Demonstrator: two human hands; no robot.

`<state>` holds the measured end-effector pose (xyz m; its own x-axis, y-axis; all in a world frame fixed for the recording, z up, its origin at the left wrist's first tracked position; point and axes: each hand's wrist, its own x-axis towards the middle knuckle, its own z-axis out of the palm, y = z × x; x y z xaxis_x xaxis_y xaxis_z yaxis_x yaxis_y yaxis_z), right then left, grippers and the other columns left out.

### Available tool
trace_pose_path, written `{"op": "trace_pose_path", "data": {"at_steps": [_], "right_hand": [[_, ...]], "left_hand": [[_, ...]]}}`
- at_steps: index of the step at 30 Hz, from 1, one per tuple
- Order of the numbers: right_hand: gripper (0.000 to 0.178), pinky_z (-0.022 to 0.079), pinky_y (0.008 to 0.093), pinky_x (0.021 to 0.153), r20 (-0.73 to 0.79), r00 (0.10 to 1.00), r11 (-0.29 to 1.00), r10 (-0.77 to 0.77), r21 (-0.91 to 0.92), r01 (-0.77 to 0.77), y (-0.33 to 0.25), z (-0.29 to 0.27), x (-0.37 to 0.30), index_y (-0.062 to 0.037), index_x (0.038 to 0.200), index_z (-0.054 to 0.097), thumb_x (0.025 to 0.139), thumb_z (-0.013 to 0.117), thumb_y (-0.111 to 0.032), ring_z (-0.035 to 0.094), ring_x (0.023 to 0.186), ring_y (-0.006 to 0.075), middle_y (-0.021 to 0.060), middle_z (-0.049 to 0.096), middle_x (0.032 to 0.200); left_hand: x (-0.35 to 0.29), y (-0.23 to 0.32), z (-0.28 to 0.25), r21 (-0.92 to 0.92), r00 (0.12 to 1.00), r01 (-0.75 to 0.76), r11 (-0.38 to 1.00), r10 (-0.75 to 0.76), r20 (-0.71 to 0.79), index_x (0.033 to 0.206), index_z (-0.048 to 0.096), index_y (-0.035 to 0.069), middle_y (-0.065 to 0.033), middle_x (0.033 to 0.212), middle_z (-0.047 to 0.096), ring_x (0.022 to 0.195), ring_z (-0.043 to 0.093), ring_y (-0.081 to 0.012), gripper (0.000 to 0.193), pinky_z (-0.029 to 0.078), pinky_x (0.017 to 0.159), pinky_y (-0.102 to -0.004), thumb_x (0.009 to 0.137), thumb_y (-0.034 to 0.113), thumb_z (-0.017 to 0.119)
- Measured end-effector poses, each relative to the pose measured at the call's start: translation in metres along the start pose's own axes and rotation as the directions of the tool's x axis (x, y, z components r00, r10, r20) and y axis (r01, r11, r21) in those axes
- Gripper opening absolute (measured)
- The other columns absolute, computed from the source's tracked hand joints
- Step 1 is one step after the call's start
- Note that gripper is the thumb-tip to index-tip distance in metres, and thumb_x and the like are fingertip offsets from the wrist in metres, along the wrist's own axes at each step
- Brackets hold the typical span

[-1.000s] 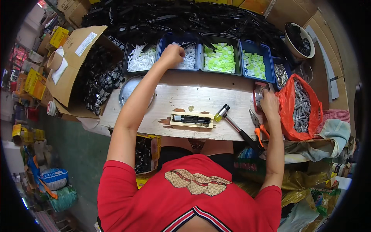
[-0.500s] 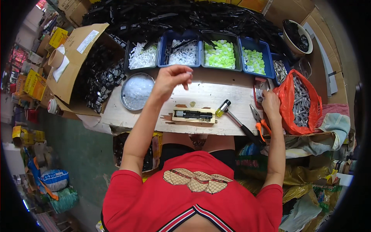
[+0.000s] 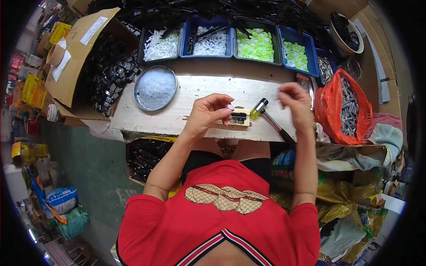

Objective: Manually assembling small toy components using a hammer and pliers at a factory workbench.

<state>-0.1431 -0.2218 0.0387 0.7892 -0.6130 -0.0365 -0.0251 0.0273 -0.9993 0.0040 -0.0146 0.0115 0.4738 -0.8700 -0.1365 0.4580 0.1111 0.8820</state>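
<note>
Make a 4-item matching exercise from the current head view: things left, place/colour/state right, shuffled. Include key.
Column 1
1. person's left hand
2. round metal-rimmed dish
3. red plastic bag
4. slim metal-shafted hammer

Column 2
A. stands open, full of small grey pieces
B. yellow near one end, black at the other
C. pinches a small white piece
D. beside the open brown cardboard box

Pairs: 1-C, 2-D, 3-A, 4-B

Wht label (image 3: pixel 93 31) on cardbd box (image 3: pixel 80 57); print too sm. to read.
</note>
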Motion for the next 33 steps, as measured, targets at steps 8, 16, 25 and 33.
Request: {"op": "trace_pose_path", "data": {"at_steps": [8,16,25,33], "right_hand": [[0.009,0.040,0.0175,0.060,0.228,0.974,0.980,-0.015,0.197,-0.031,0.005,0.081,-0.011,-0.0020,0.083,0.059,0.076,0.063,-0.001,0.051,0.070,0.0047,-0.0021,0.053,0.078],[0.009,0.040,0.0178,0.062,0.191,0.978,0.976,-0.088,0.214,0.046,0.007,0.089,-0.015,-0.0015,0.083,0.058,0.076,0.063,0.001,0.051,0.071,0.0051,-0.0016,0.052,0.079],[0.010,0.041,0.0187,0.063,0.161,0.972,0.980,-0.170,0.129,0.150,0.007,0.092,-0.016,0.0001,0.082,0.058,0.075,0.063,0.004,0.051,0.072,0.0067,0.0003,0.051,0.079],[0.009,0.042,0.0194,0.061,0.233,0.934,0.955,-0.271,-0.059,0.291,0.006,0.096,-0.018,0.0006,0.080,0.059,0.073,0.063,0.005,0.052,0.070,0.0089,0.0029,0.053,0.077]], "left_hand": [[-0.008,0.002,0.007,-0.076,0.998,-0.011,0.997,0.016,0.060,0.118,0.045,0.000,-0.0060,0.083,0.056,0.068,0.057,-0.0116,0.043,0.050,0.056,-0.0231,0.077,-0.001,0.061],[-0.010,0.002,0.008,-0.078,0.998,-0.031,0.997,0.035,0.047,0.120,0.044,0.000,-0.0061,0.083,0.055,0.069,0.056,-0.0114,0.045,0.050,0.056,-0.0231,0.078,-0.001,0.060],[-0.014,0.003,0.006,-0.078,0.998,-0.057,0.995,0.060,0.036,0.119,0.044,0.000,-0.0059,0.083,0.055,0.068,0.056,-0.0111,0.045,0.049,0.055,-0.0223,0.077,-0.001,0.061],[-0.015,0.002,0.005,-0.068,0.996,-0.084,0.994,0.086,0.019,0.117,0.047,0.000,-0.0062,0.083,0.057,0.068,0.058,-0.0115,0.041,0.050,0.055,-0.0226,0.078,-0.001,0.060]]}}
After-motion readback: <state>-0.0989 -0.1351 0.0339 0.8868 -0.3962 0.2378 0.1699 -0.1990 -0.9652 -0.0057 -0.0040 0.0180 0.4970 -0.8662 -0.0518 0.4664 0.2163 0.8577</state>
